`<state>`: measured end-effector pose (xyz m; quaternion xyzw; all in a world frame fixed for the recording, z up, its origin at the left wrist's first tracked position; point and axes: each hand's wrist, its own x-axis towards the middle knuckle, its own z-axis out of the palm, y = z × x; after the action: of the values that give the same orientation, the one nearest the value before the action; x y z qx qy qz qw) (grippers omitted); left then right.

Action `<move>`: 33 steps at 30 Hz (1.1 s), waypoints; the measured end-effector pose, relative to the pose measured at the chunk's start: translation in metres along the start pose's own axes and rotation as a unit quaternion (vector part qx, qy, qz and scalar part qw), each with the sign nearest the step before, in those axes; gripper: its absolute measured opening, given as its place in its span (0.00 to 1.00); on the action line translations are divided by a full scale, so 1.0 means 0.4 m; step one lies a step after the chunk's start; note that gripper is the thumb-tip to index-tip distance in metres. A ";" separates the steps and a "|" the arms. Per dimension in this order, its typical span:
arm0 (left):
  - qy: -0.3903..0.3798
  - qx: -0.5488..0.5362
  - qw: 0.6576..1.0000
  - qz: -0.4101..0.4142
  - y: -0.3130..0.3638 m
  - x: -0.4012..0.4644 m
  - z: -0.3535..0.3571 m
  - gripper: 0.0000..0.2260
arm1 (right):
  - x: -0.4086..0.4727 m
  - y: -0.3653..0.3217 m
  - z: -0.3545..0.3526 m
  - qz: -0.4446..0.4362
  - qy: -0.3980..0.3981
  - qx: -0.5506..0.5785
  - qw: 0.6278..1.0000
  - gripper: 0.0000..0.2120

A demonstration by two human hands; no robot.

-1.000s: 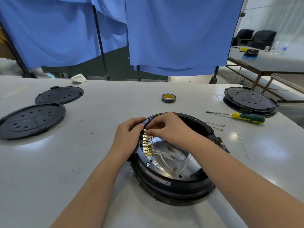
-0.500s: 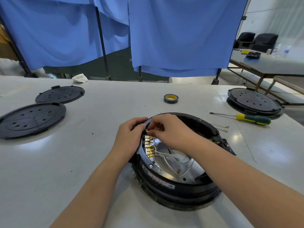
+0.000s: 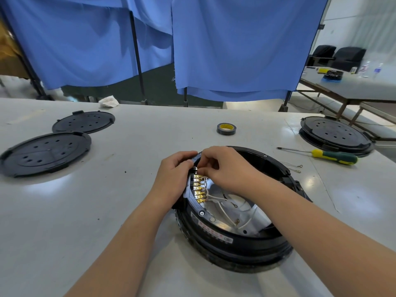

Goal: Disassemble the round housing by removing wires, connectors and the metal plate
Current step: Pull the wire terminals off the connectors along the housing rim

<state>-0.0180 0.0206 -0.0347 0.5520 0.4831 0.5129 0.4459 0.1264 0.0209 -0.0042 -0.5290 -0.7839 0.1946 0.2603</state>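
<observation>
The round black housing lies open on the white table, tilted toward me. Inside it shows a shiny metal plate with white wires running across it. A row of brass connectors lines the housing's left inner rim. My left hand grips the left rim beside the connectors. My right hand reaches in from the right, its fingertips pinching at the topmost connector. What sits between the fingertips is hidden.
Two black round lids lie at the left. A roll of black tape sits behind the housing. At the right lie a yellow-green screwdriver, two loose wires and another closed housing. Blue curtains hang behind the table.
Both hands stay at the top of the connector row with only slight finger movement. The view has shifted a little.
</observation>
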 end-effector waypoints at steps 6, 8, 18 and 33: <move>-0.001 -0.002 1.000 -0.002 0.001 0.001 -0.001 0.13 | -0.002 0.004 0.000 0.009 0.001 -0.001 1.000 0.02; -0.001 -0.005 1.000 -0.006 0.001 0.000 0.000 0.13 | -0.002 0.004 0.002 0.010 0.003 -0.004 1.000 0.02; 0.004 -0.005 1.000 -0.013 0.002 0.000 0.001 0.13 | 0.003 0.005 -0.014 0.048 -0.026 0.083 0.995 0.05; 0.011 -0.010 0.999 -0.029 0.009 -0.007 0.001 0.11 | -0.018 0.010 -0.033 0.072 0.062 0.127 0.987 0.05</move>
<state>-0.0171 0.0172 -0.0314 0.5277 0.4989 0.5102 0.4609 0.1396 0.0159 0.0024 -0.5576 -0.6949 0.2779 0.3591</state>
